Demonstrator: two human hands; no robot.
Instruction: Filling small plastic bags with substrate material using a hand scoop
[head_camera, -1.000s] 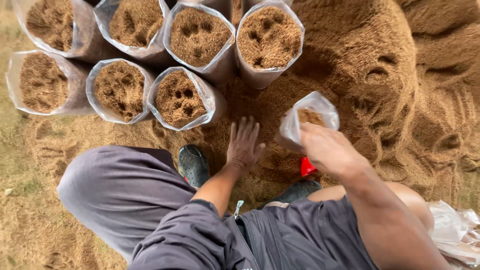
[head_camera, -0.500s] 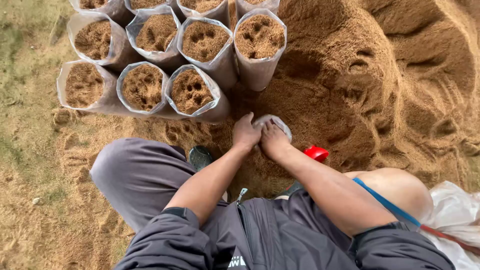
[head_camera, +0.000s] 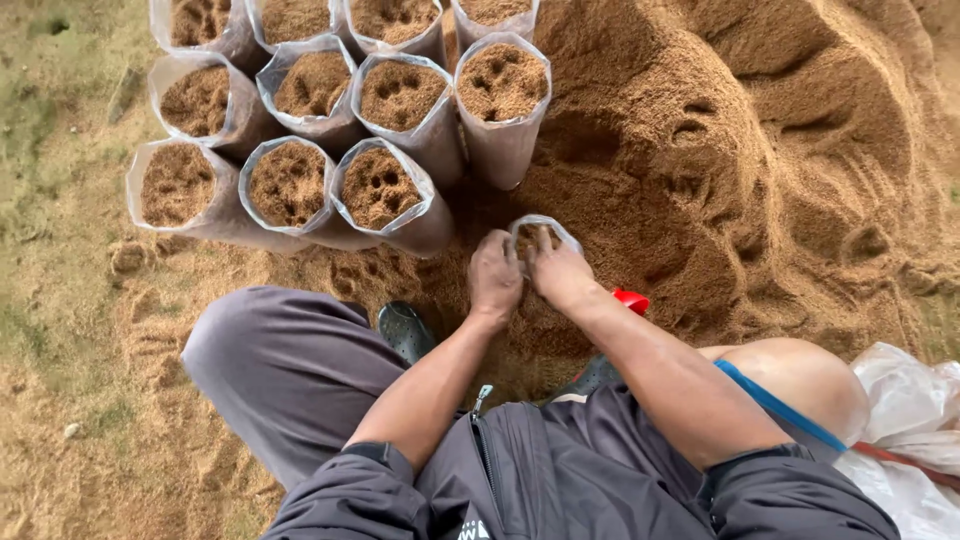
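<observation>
Lowered since a second ago, when the right hand (head_camera: 562, 275) held it up alone, the clear bag (head_camera: 541, 234) now sits upright on the sawdust pile (head_camera: 760, 170). Both hands (left hand (head_camera: 495, 280) close beside the right) grip its rim, just before nine filled bags (head_camera: 378, 190)

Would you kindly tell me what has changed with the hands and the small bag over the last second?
The right hand brought the small clear bag down from the air to the sawdust pile. The left hand, flat on the sawdust before, moved over and now grips the bag's rim too. The filled bags stayed standing in their rows.
</observation>
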